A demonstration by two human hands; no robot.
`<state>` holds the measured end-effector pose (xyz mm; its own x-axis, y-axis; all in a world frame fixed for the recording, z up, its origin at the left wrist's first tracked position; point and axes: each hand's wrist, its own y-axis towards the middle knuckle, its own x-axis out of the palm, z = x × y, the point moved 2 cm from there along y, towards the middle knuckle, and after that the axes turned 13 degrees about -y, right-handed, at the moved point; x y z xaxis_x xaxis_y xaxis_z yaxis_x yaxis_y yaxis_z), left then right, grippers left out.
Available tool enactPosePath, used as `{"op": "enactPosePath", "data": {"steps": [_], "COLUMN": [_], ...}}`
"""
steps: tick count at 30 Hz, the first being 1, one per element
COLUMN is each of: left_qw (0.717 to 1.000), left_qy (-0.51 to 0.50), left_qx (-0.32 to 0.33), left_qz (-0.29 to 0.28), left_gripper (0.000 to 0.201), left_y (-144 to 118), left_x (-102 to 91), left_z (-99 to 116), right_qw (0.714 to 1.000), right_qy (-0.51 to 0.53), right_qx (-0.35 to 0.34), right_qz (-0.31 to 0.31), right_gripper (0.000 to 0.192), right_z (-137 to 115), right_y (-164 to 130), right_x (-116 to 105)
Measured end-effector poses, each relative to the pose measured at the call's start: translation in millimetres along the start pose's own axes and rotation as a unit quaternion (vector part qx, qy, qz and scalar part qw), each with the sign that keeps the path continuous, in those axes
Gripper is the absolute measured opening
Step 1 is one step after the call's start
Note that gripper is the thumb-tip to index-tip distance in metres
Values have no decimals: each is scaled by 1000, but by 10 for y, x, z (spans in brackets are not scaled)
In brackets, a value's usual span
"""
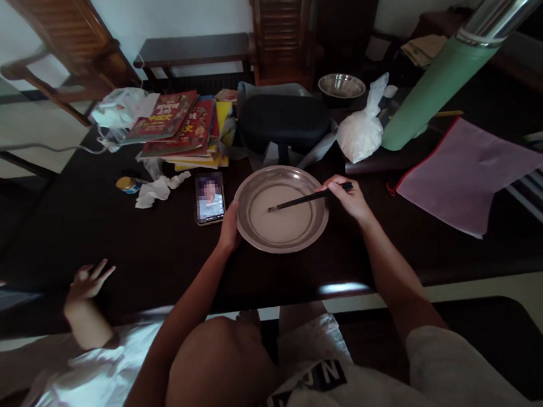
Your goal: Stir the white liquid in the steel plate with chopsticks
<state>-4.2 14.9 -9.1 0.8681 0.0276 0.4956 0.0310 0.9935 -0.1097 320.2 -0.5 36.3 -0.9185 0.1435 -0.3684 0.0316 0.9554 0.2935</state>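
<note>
A shallow metal bowl (284,247) rests on the dark table, holding a whitish, cloudy layer (280,226). My left hand (229,227) grips its left rim, the fingers partly hidden against the side. Over the right rim, my right hand (349,199) is closed around dark chopsticks (301,199). Their tips slant down to the left and touch the whitish contents near the middle, with a small clump at the ends. Just left of the bowl lies a phone (210,198) with its screen lit.
Behind the bowl are a black case (284,121), a tied bag of white powder (361,136) and a second metal bowl (341,86). Books (173,120) and crumpled tissue (152,191) lie left; a tall green flask (440,92) and pink pouch (465,177) right. Another person's hand (87,283) is at lower left.
</note>
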Motion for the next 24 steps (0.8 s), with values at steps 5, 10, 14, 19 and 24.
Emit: {"op": "enactPosePath", "data": {"steps": [5,10,14,19,24], "left_qw": [1000,1000,1000,1000,999], "left_qy": [-12,-15,-10,-23,-33], "left_qx": [-2,-14,-7,-9,-26], "left_qz": [-2,17,4,7,33], "left_gripper": [42,42,40,42,42], "left_y": [-10,1,3,-8,11], "left_x": [11,-2,3,6,-38], "left_z": [-3,-25,-17,-20,-51], "right_qw": [992,1000,999,995,1000], "right_qy": [27,-6,-22,17,-19], "right_qx": [39,10,-2,44,3], "right_qz": [114,0,37,93,-18], "right_gripper": [51,52,48,53,50], "right_z": [49,-34,-30,41,-38], "right_y": [17,-13,0,8,-13], "right_x": [-151,-5,-32,-146,-18]}}
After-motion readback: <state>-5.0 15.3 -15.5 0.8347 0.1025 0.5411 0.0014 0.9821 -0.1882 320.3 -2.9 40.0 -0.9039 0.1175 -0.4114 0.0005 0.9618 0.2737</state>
